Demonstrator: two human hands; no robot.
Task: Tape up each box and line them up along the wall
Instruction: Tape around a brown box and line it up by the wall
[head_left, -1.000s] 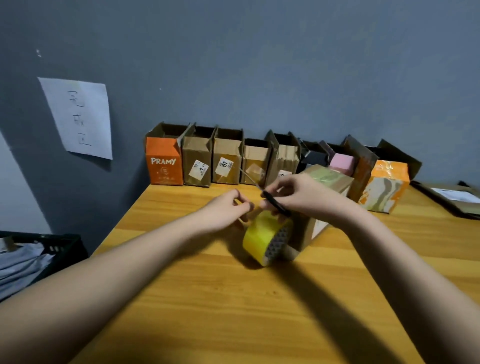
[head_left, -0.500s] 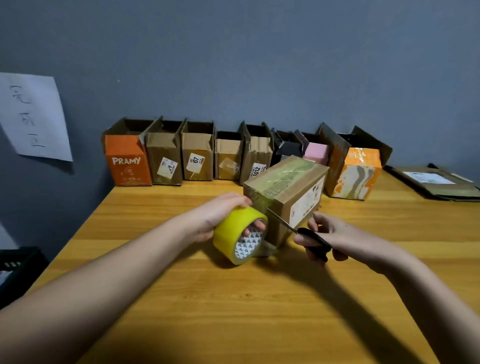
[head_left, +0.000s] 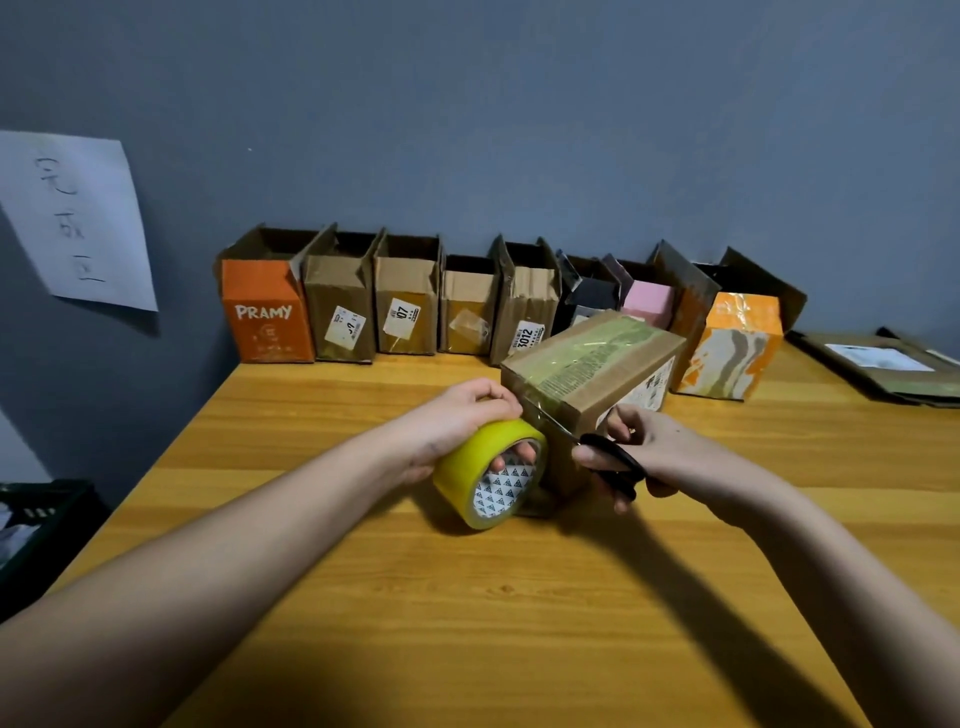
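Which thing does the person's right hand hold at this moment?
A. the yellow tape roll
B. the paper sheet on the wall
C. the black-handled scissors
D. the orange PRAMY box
C: the right hand grips the black-handled scissors, their blades at the tape by the near corner of the cardboard box, while the left hand holds the yellow tape roll.

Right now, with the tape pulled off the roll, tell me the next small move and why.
Probably close the scissors to cut the tape. The left hand holds the yellow tape roll beside the brown box, whose top is already taped, and the right hand has the blades at the stretch of tape running from box to roll.
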